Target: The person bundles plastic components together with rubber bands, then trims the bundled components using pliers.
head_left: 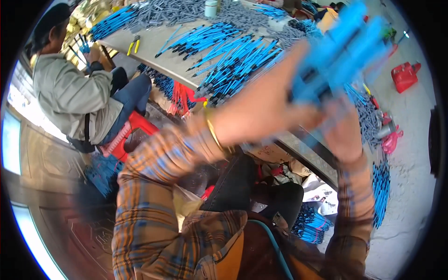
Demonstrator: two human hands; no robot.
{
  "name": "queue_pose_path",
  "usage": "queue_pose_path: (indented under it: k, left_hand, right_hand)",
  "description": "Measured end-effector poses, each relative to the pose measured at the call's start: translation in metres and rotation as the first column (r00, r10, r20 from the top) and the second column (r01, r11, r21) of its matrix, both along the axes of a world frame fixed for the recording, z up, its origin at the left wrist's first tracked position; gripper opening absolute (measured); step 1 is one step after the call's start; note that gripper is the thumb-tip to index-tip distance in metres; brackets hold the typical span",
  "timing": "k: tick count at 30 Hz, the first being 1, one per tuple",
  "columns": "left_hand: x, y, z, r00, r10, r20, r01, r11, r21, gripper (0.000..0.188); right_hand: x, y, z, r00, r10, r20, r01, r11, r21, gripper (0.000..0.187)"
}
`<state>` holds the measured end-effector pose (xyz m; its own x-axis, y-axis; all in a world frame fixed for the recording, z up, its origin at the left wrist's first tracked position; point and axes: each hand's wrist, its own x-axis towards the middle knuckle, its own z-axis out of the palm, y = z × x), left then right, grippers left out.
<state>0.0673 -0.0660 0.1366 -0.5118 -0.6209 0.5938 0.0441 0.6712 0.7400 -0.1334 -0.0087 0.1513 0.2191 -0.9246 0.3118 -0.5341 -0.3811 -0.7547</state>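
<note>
The bundle of blue, black-ended rods [343, 53] is raised above the table's near edge, at the fingers of the left hand [268, 102], which is wrapped around its lower part. The right hand [343, 130] is just below the bundle, beside the left fingertips; blur hides whether it grips the rods or only braces them, so its closure cannot be told. For sound handling, apply even pressure around the whole bundle; a one-sided squeeze is likely to let the outer rods slide. Align the ends with the lower palm as a stop, and hold the rods parallel. Allow elbow room: loose blue rods [249, 58] lie beyond the left hand on the table [151, 51], and a sweeping wrist could scatter them. Farther out, past those rods, are grey plastic pieces [163, 14]; yellow-handled pliers [134, 45] lie well to the left of the left hand. A co-worker [70, 93] sits farther left on a red stool [140, 123], well apart from both hands.
</note>
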Motion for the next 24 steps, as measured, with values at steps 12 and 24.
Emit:
queue_pose_path:
  k: [12, 24]
  left_hand:
    - [0.025, -0.173, -0.033, 0.736, 0.124, 0.666, -0.17, 0.985, 0.004, 0.064]
    - [0.034, -0.206, -0.04, 0.736, 0.036, 0.676, -0.074, 0.997, 0.027, 0.092]
  right_hand:
    - [-0.003, -0.067, -0.121, 0.947, -0.318, 0.042, 0.259, 0.835, 0.485, 0.034]
    - [0.04, -0.091, -0.126, 0.913, -0.166, -0.373, 0.215, 0.972, 0.093, 0.025]
